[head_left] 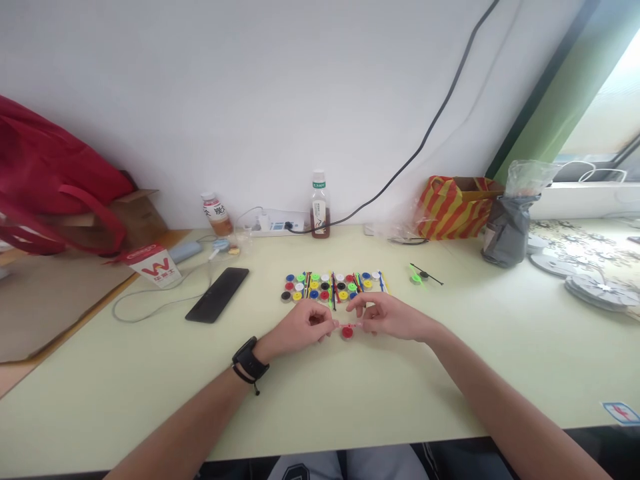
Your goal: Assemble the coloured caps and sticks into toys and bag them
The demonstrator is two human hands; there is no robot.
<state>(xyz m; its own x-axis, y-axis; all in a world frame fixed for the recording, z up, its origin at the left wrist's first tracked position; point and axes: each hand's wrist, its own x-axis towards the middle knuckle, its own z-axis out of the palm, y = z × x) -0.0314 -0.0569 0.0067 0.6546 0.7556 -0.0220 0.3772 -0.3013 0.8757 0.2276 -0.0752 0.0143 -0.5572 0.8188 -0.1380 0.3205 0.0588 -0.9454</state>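
Held the left hand (309, 321) nearly closed, thumb pressed to index finger on one end of a thin reddish plastic strip (343, 325); held the right hand (387, 317) loosely arched, thumb and fingertip pinched at the other end. Saw a small round red plastic disc (347, 334) directly between both hands, just below the strip, over the pale yellow-green tabletop (310, 407). Found, just beyond, rows of small multicoloured round discs (341, 287) with thin coloured sticks (333, 292) among them. Noticed, farther left, a flat black phone (217, 295), then a white box with a red top (156, 267), printed with a large red W above smaller red characters. Saw Chinese characters on a white-capped bottle of orange-brown drink (217, 215). Noted, near the wall, a clear bottle of dark brown drink (320, 212), green-banded and white-labelled, with lettering too small to read.
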